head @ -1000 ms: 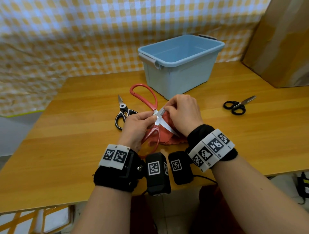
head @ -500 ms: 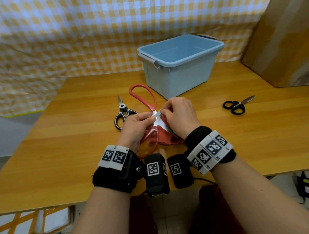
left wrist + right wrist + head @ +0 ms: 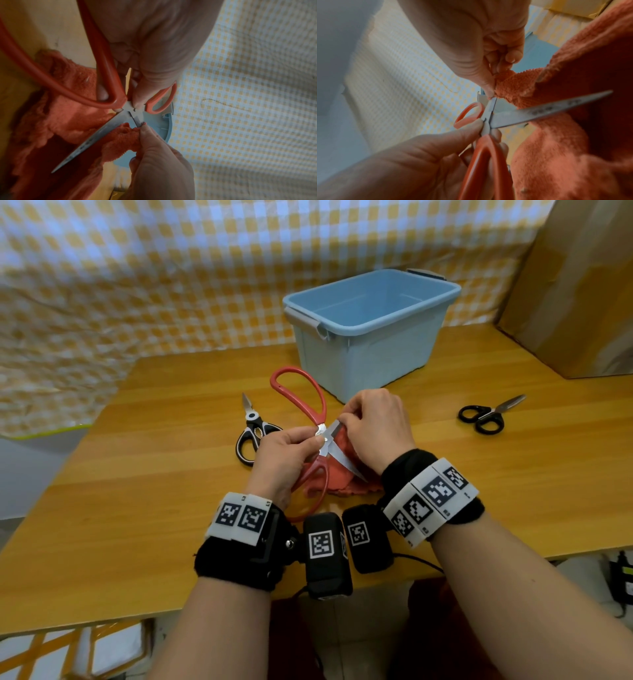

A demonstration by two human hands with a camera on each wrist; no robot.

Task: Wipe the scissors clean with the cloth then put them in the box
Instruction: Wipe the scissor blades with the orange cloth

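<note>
Red-handled scissors [image 3: 323, 433] are spread wide open above the wooden table [image 3: 137, 474]. My left hand [image 3: 287, 453] pinches them at the pivot, thumb on top. My right hand [image 3: 376, 429] pinches a fold of the orange-red cloth [image 3: 342, 487] round the upper blade, close to the pivot. The other blade [image 3: 102, 134] points toward me over the cloth, which lies bunched on the table. In the right wrist view the cloth [image 3: 556, 148] hangs below the bare blade [image 3: 539, 113]. The empty light-blue box [image 3: 370, 361] stands just behind my hands.
Black-handled kitchen shears [image 3: 251, 433] lie left of my hands. Small black scissors [image 3: 486, 417] lie at the right. A large cardboard box [image 3: 582, 285] stands at the back right corner. A checked sheet [image 3: 171, 285] hangs behind the table.
My right hand with the cloth rubbed a short way along the blade near the pivot and back. Both holds are the same, and the scissors barely shifted.
</note>
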